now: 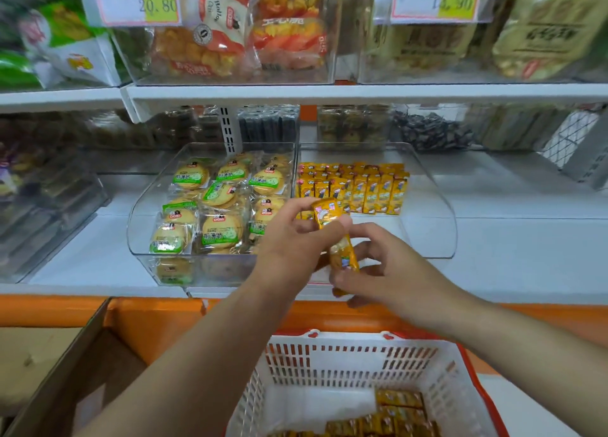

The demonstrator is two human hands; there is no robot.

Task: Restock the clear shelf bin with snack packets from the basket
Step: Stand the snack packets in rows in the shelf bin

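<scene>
White shelving point(329, 92) fills the far side, with 2 levels of clear bins; a price tag reading 20.80 point(158, 5) hangs at the upper left. At the near edge sits a white basket point(329, 364) with a red rim, and orange-yellow snack packets point(398, 413) lie in its right near corner. A brown cardboard box point(82, 371) stands open to the left of the basket.

On the lower shelf, the clear shelf bin point(437, 206) holds rows of the same orange-yellow packets point(358, 186) standing packed together in its far left part. Touching its left wall is a neighbouring bin point(141, 213) piled with round biscuits in green-labelled wrappers point(217, 213).

Both hands meet above the near edge of the clear shelf bin. The left hand point(292, 239) pinches the upper packet point(325, 211) between thumb and curled fingers. The right hand point(391, 272), just to its right, has its fingers curled round the lower packet point(343, 255), which hangs tilted beneath the first; another orange scrap shows under those fingers, too hidden to make out.
</scene>
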